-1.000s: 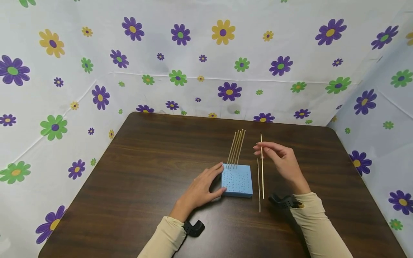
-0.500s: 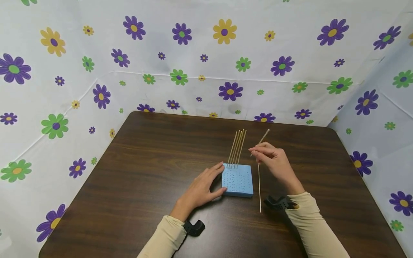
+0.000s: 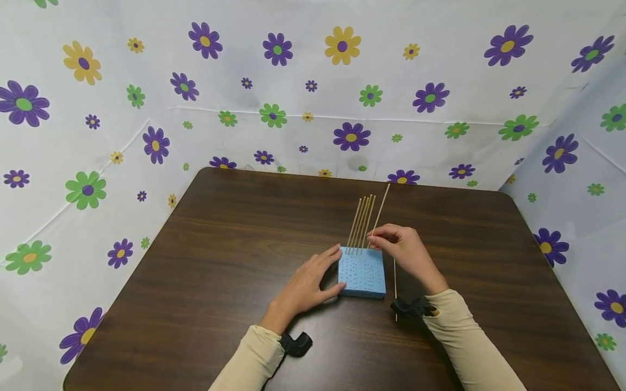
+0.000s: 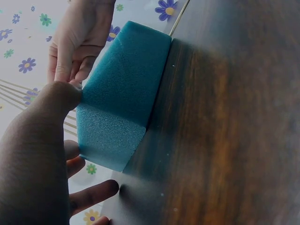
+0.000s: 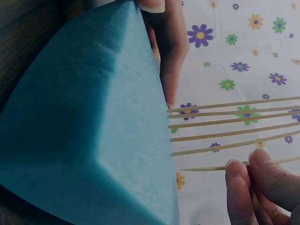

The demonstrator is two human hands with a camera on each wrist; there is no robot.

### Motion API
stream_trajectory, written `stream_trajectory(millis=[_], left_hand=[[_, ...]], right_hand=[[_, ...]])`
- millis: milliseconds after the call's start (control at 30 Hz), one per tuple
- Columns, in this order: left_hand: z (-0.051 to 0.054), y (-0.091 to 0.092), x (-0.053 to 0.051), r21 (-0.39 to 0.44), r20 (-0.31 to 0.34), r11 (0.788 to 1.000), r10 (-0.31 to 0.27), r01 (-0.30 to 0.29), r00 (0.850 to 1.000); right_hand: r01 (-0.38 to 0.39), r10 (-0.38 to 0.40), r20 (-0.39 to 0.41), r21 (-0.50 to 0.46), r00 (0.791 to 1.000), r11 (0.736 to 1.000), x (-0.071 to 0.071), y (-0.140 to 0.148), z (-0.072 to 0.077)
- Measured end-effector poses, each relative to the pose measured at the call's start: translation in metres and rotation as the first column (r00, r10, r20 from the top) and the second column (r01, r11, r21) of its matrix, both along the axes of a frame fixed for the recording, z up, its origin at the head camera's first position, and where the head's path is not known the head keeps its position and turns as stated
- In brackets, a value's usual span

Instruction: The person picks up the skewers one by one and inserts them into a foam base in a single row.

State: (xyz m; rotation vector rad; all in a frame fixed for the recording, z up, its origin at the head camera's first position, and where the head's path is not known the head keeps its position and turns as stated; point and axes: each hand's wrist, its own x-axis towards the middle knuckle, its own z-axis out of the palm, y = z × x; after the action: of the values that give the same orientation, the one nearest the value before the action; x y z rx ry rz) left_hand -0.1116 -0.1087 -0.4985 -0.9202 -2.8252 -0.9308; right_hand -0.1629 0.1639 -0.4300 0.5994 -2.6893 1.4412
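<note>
A light blue foam block (image 3: 362, 279) dotted with small holes lies on the table. My left hand (image 3: 305, 282) holds it at its left side, thumb at the near corner and fingers at the far corner. Several wooden skewers (image 3: 358, 224) stand in a row along the block's back edge. My right hand (image 3: 407, 251) pinches another skewer (image 3: 383, 203) low on its shaft, to the right of that row. In the right wrist view the held skewer's pointed tip (image 5: 187, 169) hangs just off the block's top face, with a small gap.
One more skewer (image 3: 395, 282) lies on the dark wooden table (image 3: 235, 233) right of the block, partly hidden by the right arm. A white flower-print cloth (image 3: 293, 65) surrounds the table's back and sides.
My right hand has moved left toward the block's back edge, turning its skewer from lying nearly flat to upright with the point down. The left hand stays on the block.
</note>
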Motion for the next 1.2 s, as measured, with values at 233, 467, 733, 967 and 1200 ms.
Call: stream_trajectory(millis=[233,467,733,967,1200], left_hand=[[0.0011,0.0012,-0.0008,-0.001,-0.005,1.0,-0.003,0.003,1.0],[0.0006,0.0019,-0.001,-0.003,-0.011,1.0,-0.001,0.001,1.0],[0.0018,0.0015,-0.0013,0.007,-0.004,1.0,-0.001,0.001,1.0],[0.0024,0.0017,-0.0009,0.005,0.016,1.0,0.008,-0.008,1.0],[0.0026,0.0021,-0.0011,0.006,0.006,1.0,-0.001,0.001,1.0]], right_hand=[[-0.015,0.015,-0.022,0.024,1.0,1.0,0.0005,-0.001,-0.0026],[-0.011,0.011,-0.012,0.035,1.0,0.999,-0.0008,-0.0022,-0.002],[-0.008,0.009,-0.021,0.048,1.0,0.999,-0.0011,-0.0039,-0.0028],[-0.006,0.008,-0.022,0.082,1.0,0.997,-0.0001,-0.0063,-0.0037],[-0.024,0.025,-0.017,0.055,1.0,0.998,0.0013,-0.0056,-0.0043]])
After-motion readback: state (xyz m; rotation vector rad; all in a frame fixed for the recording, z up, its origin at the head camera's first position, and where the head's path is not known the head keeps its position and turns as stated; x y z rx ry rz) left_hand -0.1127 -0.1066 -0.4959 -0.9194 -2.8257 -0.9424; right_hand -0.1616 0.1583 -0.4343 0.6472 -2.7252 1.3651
